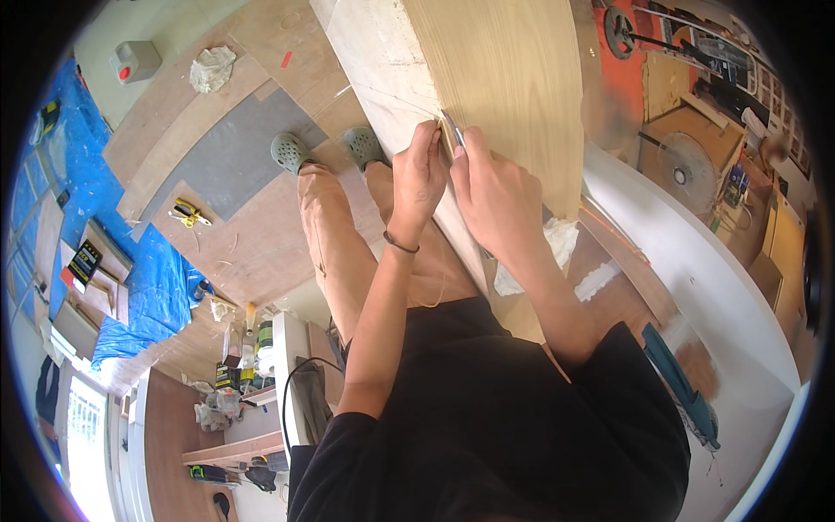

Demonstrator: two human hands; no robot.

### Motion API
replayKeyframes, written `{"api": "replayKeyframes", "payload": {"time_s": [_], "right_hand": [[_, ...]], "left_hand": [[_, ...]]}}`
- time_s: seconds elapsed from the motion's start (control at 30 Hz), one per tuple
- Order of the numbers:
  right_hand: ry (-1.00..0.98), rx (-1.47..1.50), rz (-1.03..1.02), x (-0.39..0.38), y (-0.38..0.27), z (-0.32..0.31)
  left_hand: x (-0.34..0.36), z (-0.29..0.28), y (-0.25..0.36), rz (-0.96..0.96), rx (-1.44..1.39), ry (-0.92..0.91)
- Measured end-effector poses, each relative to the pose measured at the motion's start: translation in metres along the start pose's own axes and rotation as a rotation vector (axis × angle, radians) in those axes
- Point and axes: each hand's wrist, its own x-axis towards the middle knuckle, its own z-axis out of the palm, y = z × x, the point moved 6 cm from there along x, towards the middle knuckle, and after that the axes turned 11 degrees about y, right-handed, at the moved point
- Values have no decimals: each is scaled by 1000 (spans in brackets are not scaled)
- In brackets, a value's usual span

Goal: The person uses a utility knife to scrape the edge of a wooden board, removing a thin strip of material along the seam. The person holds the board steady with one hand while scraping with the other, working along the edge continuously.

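A wood-grained panel (513,78) stands in front of me, with a pale, rougher face (374,52) meeting it along an edge. My right hand (500,196) is closed round a slim silver cutter (453,130), its tip against that edge. Just left of it, my left hand (420,178) pinches at the same edge, fingertips together. From under that hand a thin pale strip (444,252) curls down over my trousers; its upper end is hidden by the fingers.
Yellow-handled pliers (191,211) lie on the floor boards left of my feet, near a crumpled white cloth (212,70) and a jerrycan (136,63). Blue sheeting (148,287) covers the far left. A fan (683,170) stands at right, beyond a white curved surface (696,261).
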Motion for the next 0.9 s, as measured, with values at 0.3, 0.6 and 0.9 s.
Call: {"api": "replayKeyframes", "payload": {"time_s": [0.3,0.6,0.9], "right_hand": [[-25,-24,7,1,1,2],[-140,-68,47,8,-3,0],[-151,-72,68,6,1,1]], "left_hand": [[0,1,1,-35,-20,-25],[-6,0,-3,3,-34,-6],[-12,0,-12,28,33,-11]]}}
